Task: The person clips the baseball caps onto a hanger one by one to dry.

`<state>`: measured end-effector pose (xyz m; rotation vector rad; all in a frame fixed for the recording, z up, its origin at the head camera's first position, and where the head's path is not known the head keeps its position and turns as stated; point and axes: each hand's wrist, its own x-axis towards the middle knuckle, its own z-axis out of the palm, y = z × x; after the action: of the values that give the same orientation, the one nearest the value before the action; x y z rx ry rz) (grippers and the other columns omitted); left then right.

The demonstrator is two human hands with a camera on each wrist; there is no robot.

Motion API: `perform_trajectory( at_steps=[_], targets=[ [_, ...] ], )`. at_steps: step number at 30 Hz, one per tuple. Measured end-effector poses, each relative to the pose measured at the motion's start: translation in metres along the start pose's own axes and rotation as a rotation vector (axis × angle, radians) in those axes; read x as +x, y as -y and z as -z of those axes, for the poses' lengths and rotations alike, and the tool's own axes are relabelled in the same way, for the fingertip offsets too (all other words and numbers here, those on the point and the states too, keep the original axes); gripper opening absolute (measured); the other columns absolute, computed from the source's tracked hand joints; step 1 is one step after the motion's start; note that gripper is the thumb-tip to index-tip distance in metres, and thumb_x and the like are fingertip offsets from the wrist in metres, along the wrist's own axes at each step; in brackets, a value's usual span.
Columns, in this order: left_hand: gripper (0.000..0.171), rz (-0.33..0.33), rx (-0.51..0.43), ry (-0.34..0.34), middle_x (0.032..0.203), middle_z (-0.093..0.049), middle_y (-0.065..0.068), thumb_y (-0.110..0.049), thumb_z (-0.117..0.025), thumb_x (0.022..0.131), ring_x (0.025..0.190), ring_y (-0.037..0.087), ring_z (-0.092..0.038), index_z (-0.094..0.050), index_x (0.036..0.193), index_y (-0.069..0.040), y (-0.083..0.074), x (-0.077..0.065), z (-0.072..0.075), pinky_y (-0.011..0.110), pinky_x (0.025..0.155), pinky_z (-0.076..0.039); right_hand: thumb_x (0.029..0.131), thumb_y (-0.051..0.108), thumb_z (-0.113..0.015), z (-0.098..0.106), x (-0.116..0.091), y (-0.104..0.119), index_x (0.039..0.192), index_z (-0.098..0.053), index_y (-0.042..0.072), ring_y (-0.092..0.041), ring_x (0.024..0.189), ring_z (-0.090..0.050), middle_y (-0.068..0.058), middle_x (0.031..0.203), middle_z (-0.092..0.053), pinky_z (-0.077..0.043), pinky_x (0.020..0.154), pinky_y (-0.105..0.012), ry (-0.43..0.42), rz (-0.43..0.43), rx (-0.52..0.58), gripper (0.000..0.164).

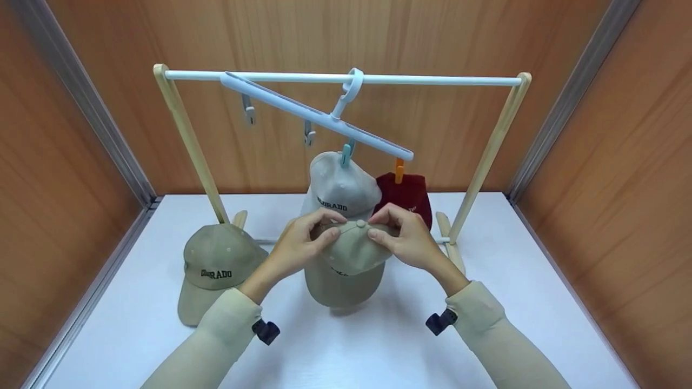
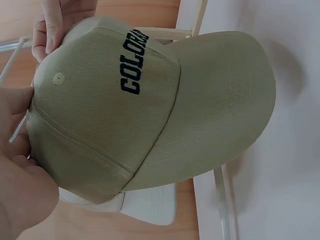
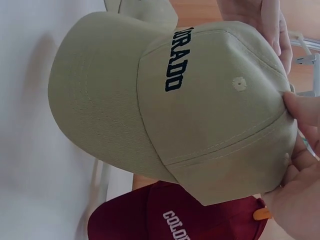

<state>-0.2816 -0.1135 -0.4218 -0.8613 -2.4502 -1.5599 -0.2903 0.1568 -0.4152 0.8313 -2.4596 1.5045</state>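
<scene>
Both hands hold an olive-green baseball cap (image 1: 354, 254) by its crown, brim hanging down toward the table. My left hand (image 1: 303, 240) pinches the crown's left side between thumb and fingers. On the other side, my right hand (image 1: 411, 237) pinches it the same way near the top button. Dark COLORADO lettering (image 2: 132, 62) shows on the cap's front in the left wrist view. Behind it, a pale grey cap (image 1: 340, 183) hangs from a teal clip (image 1: 346, 155), and a dark red cap (image 1: 408, 197) hangs from an orange clip (image 1: 399, 171).
A light-blue clip hanger (image 1: 319, 116) hangs tilted on the white rod (image 1: 443, 80) of a wooden-legged rack. Two grey clips, one of them the left end clip (image 1: 249, 111), bear nothing. Another olive cap (image 1: 221, 265) rests on the white table (image 1: 135, 329) at left.
</scene>
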Motion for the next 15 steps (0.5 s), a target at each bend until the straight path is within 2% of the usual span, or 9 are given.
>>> perform_trajectory(
  at_steps=[4,10,15],
  targets=[
    [0.02,-0.003,0.017,-0.019,0.114,-0.074,-0.001,-0.021,-0.068,0.106,0.096,0.017,-0.065,-0.073,0.126,-0.019,-0.001,0.002,0.012,0.031,0.085,-0.055,0.097,0.014,-0.08,-0.008,0.007,0.008,0.113,-0.073,0.013,-0.02,0.097,-0.068,-0.001,0.108,-0.075,-0.06,0.091,-0.029,-0.024,-0.007,0.019,0.017],
    [0.021,0.007,0.049,-0.062,0.118,-0.074,-0.002,-0.015,-0.069,0.105,0.104,0.017,-0.068,-0.074,0.125,-0.018,-0.007,0.003,0.029,0.038,0.092,-0.057,0.098,0.016,-0.079,-0.018,0.02,0.018,0.116,-0.073,0.013,-0.02,0.1,-0.068,-0.001,0.11,-0.074,-0.06,0.094,-0.034,-0.028,-0.035,0.023,0.019],
    [0.02,0.038,0.063,-0.09,0.116,-0.073,-0.002,-0.015,-0.07,0.105,0.103,0.018,-0.063,-0.074,0.124,-0.02,-0.011,0.005,0.041,0.037,0.089,-0.054,0.098,0.017,-0.079,-0.024,0.029,0.026,0.117,-0.073,0.013,-0.021,0.104,-0.069,0.0,0.113,-0.075,-0.059,0.099,-0.036,-0.038,-0.055,0.036,0.02]
  ],
)
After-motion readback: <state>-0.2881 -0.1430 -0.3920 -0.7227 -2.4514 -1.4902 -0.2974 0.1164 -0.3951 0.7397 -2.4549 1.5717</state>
